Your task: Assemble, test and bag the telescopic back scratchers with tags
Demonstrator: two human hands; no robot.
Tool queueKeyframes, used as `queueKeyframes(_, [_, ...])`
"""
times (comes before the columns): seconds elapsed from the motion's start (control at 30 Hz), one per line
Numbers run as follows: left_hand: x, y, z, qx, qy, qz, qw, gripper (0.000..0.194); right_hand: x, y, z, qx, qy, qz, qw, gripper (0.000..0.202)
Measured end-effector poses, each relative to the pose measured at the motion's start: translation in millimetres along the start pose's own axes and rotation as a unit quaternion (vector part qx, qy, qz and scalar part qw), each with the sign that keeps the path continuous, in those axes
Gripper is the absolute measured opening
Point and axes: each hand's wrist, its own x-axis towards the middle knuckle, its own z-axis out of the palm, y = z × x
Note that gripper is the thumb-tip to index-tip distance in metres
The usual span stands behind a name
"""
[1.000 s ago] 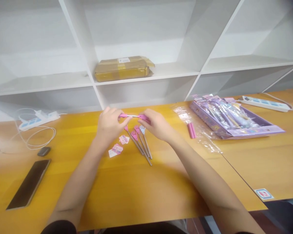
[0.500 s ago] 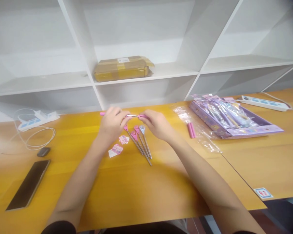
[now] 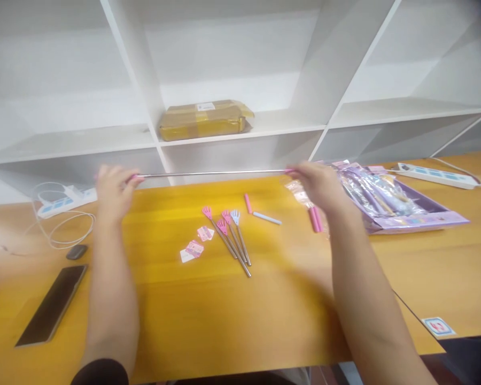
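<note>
A long thin metal rod (image 3: 212, 172) with pink ends stretches level above the table's back edge. My left hand (image 3: 118, 187) is closed round its left pink end, and my right hand (image 3: 318, 184) grips the right one. Below the rod lie several metal sticks with hand-shaped heads, among them a blue one (image 3: 235, 216) and a pink one (image 3: 207, 213). Small pink and white cards (image 3: 194, 248) rest left of them. A short pink tube (image 3: 247, 203) and a light blue tube (image 3: 266, 217) lie to the right, with thicker pink tubes (image 3: 315, 219) beside my right forearm.
A purple box (image 3: 420, 220) of plastic-wrapped items stands at the right, near a power strip (image 3: 436, 175). At the left are another power strip (image 3: 66, 202), a white cable, a small black object (image 3: 77, 252) and a dark phone (image 3: 52, 305). A taped parcel (image 3: 204, 120) sits on the shelf.
My hands have moved far apart, and the metal rod between them now shows much longer. The short pink and light blue tubes on the table have come into view.
</note>
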Motion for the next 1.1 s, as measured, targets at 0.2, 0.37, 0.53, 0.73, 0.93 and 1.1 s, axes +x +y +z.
queueKeyframes(0.2, [-7.6, -25.1, -22.2, 0.005, 0.005, -0.023, 1.000, 0.054, -16.4, 58.3, -51.6, -0.031, 0.079, 0.094, 0.992, 0.018])
queueKeyframes(0.37, [-1.2, -0.4, -11.0, 0.016, 0.027, 0.005, 1.000, 0.027, -20.4, 56.2, -58.1, -0.004, 0.087, 0.190, 0.978, 0.013])
queueKeyframes(0.53, [-1.5, 10.6, -4.2, 0.020, 0.029, 0.027, 0.999, 0.013, -20.1, 61.6, -57.7, 0.017, 0.125, 0.186, 0.974, 0.011])
queueKeyframes(0.73, [0.5, 22.2, 2.4, 0.037, 0.030, 0.023, 0.999, 0.011, -19.8, 69.8, -54.8, -0.060, 0.152, 0.152, 0.975, 0.015])
queueKeyframes(0.93, [1.2, 35.2, 5.7, 0.036, 0.027, 0.013, 0.999, 0.013, -18.0, 67.1, -56.7, -0.098, 0.163, 0.184, 0.964, 0.017])
queueKeyframes(1.1, [-0.5, 44.5, 11.6, 0.044, 0.041, 0.010, 0.998, 0.014, -12.0, 53.9, -57.6, -0.125, 0.185, 0.218, 0.950, 0.007])
